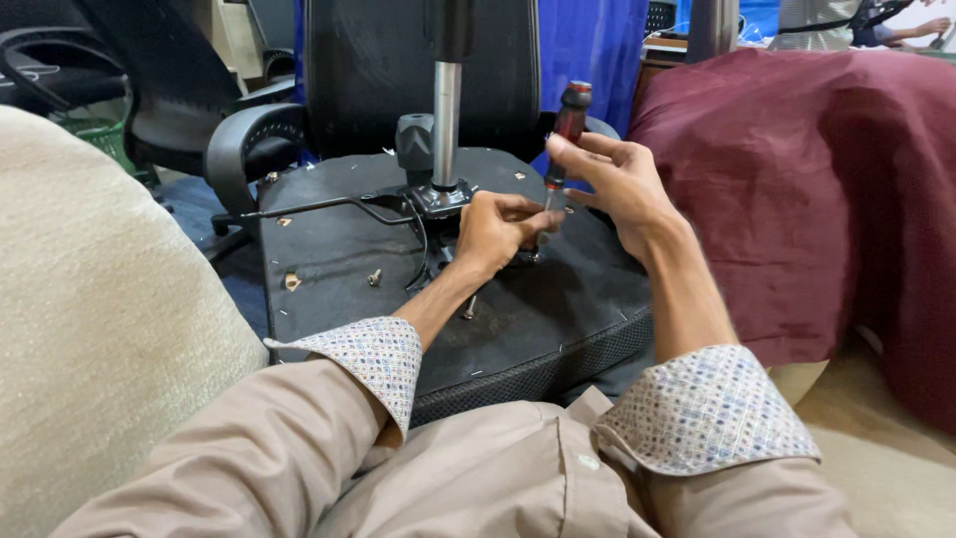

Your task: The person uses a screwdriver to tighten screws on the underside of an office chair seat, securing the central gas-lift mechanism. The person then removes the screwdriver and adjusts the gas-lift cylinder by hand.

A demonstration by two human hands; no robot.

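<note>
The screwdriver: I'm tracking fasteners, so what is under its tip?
The screwdriver stands upright over the chair seat underside. The left hand covers its tip, so no screw shows there; the right hand steadies the handle.

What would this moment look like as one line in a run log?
right hand: grips screwdriver upright | left hand: steadies its tip on upturned chair seat underside | loose screws on seat | gas-lift column upright

Loose screws [374, 277] lie on the upturned black chair seat [538, 319].

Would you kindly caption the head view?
Right hand holds screwdriver upright; left hand steadies its tip on upturned chair seat.
</note>
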